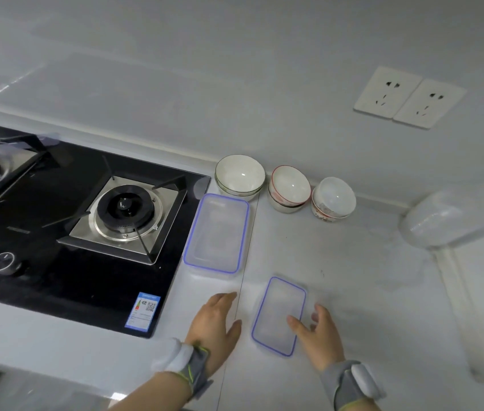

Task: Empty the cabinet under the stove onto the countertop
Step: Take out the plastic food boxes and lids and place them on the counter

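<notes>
Near the front of the white tabletop (353,277), your right hand (320,336) lies open against the small clear blue-rimmed plastic container (276,310), left hand (215,324) open and empty; lift away cleanly, without dragging it.

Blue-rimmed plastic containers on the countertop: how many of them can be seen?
2. The larger container lies beside the stove; the smaller container lies nearer, between the left hand and right hand. A blurred clear object at far right might be another.
</notes>
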